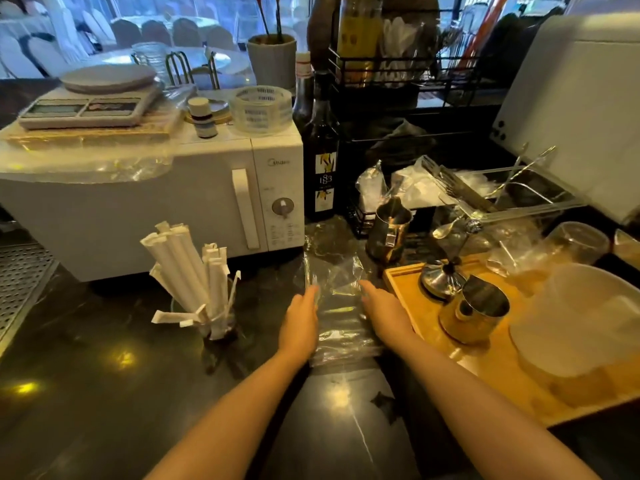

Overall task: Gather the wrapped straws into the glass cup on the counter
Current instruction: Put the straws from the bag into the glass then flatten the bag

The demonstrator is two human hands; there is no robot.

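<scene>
Several white paper-wrapped straws [188,271] stand in a glass cup [221,323] on the dark counter, in front of the microwave; one thin wrapped piece sticks out sideways at the cup's left. A clear plastic bag [337,306] lies flat on the counter to the cup's right. My left hand [299,322] rests flat along the bag's left edge and my right hand [384,311] along its right edge, fingers extended. Neither hand holds a straw.
A white microwave [156,209] with a scale on top stands behind the cup. A dark syrup bottle [322,157] and a metal pitcher [389,230] are beyond the bag. A wooden tray [415,306] with metal cups and a white container lies right.
</scene>
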